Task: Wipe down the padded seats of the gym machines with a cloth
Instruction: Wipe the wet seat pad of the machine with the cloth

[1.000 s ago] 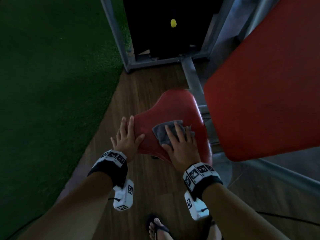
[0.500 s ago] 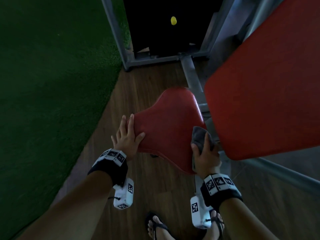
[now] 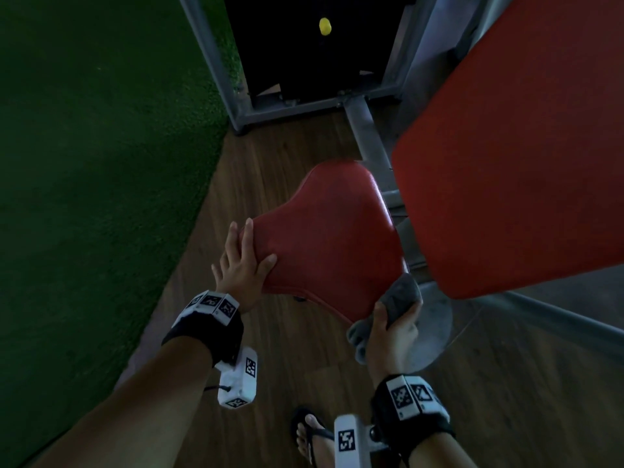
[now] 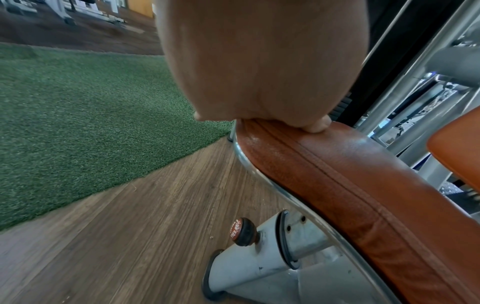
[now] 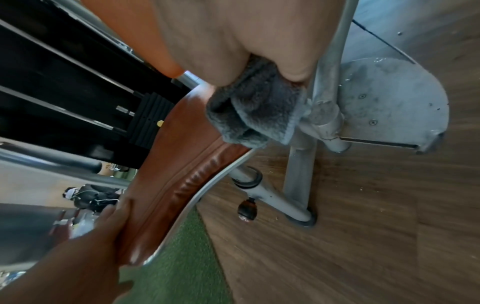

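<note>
A red padded seat point(image 3: 332, 238) of a gym machine sits in the middle of the head view. My left hand point(image 3: 241, 265) rests flat on its left corner, fingers straight and thumb on the top face; the left wrist view shows fingertips on the seat's seam point(image 4: 298, 144). My right hand point(image 3: 393, 329) grips a bunched grey cloth point(image 3: 398, 298) against the seat's near right edge. In the right wrist view the cloth point(image 5: 254, 115) hangs from my fist beside the seat's side point(image 5: 182, 174).
A large red back pad point(image 3: 513, 163) looms on the right. Grey steel frame tubes point(image 3: 364, 130) and a black weight stack point(image 3: 320, 55) with a yellow pin stand behind. Green turf point(image 3: 101, 163) lies left, wood floor point(image 3: 277, 349) below, a round metal foot plate point(image 5: 389, 98) near my right hand.
My right hand has swept the cloth from the top of the seat to its right side and then down to the near right edge. The left hand has stayed on the left corner.
</note>
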